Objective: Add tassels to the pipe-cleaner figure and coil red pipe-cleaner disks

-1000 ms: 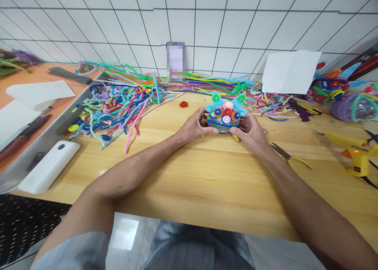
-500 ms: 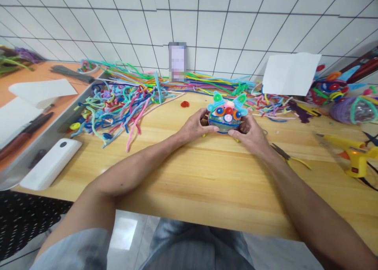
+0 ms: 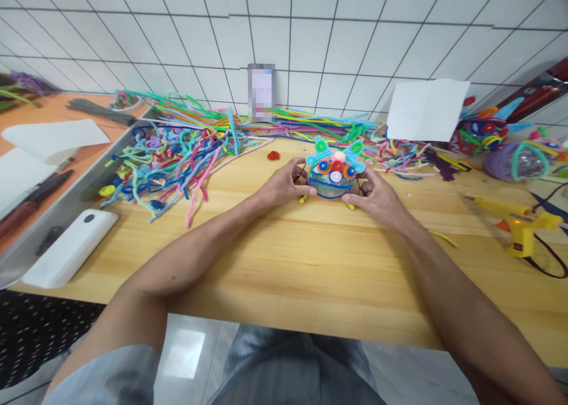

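Note:
A small animal-face figure (image 3: 331, 187) made of coloured pipe cleaners on a clear rounded body rests on the wooden table. It has light-blue ears with green centres, orange-ringed blue eyes, a red nose and short yellow feet. My left hand (image 3: 288, 183) grips its left side, thumb at the lower front edge. On the opposite side my right hand (image 3: 375, 195) curls against it, thumb low by a yellow foot. The fingers behind the figure are partly hidden. A red pipe-cleaner coil (image 3: 274, 155) lies behind my left hand.
A heap of pipe cleaners (image 3: 177, 162) lies at left, near a white case (image 3: 71, 248). A phone (image 3: 261, 93) leans on the tiled wall. At right are a yellow glue gun (image 3: 517, 224), white paper (image 3: 428, 110), a purple-wrapped bottle (image 3: 510, 162) and a plier handle (image 3: 444, 237).
My thumbs have moved apart to the figure's lower sides, showing more of its front and yellow feet. The view has shifted slightly, and my right forearm now covers most of the pliers.

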Motion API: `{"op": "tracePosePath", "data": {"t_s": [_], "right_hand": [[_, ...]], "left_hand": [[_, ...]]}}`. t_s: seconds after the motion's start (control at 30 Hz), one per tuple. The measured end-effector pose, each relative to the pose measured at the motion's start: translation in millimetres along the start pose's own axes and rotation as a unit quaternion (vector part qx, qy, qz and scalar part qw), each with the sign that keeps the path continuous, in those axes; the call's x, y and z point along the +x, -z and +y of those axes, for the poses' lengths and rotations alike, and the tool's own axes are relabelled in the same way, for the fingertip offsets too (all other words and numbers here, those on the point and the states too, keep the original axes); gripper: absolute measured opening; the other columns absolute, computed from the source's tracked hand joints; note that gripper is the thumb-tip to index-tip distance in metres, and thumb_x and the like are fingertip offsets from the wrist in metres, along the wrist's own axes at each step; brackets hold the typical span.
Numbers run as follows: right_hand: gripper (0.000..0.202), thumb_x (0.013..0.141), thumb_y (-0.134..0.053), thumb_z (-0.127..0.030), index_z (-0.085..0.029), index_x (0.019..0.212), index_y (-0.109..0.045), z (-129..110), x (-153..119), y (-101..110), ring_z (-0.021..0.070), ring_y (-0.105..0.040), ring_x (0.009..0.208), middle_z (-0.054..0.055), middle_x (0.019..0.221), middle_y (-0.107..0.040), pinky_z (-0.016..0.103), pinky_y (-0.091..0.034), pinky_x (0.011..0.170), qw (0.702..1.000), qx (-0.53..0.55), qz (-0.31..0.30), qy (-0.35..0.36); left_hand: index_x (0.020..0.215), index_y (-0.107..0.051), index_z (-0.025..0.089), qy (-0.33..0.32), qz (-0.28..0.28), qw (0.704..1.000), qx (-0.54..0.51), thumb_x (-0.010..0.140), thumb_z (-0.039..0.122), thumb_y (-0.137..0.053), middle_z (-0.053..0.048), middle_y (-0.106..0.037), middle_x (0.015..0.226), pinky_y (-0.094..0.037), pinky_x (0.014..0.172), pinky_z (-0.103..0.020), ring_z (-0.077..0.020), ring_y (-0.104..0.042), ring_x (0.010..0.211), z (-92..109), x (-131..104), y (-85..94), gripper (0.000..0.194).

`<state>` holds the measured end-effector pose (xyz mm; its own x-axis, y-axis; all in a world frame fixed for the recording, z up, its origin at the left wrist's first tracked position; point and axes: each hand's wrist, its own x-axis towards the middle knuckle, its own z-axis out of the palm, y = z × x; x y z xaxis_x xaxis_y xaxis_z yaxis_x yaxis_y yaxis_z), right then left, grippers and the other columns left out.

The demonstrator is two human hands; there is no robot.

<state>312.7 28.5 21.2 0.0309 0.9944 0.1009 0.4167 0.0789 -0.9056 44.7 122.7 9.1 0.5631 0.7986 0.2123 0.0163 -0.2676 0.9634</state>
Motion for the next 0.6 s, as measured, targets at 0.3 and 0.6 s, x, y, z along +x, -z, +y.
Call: {"op": "tracePosePath", "data": {"t_s": [0.3,0.6], "right_hand": [[0.035,0.072,-0.085,-0.034,-0.021,0.101,-0.071,-10.0,3.9,16.9,0.0171,-0.068,0.076,0.004,0.096,-0.076,0.03,-0.054,0.064,0.998,0.064,0.006,-0.008],[0.037,0.07,-0.092,-0.033,-0.02,0.099,-0.072,-34.5,0.0,34.1,0.0135,-0.066,0.063,0.007,0.105,-0.077,0.025,-0.049,0.045,0.956,0.243,-0.013,-0.163]], "left_hand": [[0.106,-0.07,0.014,0.126,0.069,0.975,0.17,0.09,0.031,-0.067,0.007,-0.05,0.059,-0.033,0.046,-0.022,-0.0085,-0.043,0.046,37.7,-0.7,18.1,0.023],[0.096,-0.064,0.017,0.243,-0.031,0.969,0.02,0.08,0.047,-0.082,-0.001,-0.066,0.069,-0.038,0.043,-0.023,-0.0119,-0.057,0.048,53.6,-1.1,29.1,0.038]]}}
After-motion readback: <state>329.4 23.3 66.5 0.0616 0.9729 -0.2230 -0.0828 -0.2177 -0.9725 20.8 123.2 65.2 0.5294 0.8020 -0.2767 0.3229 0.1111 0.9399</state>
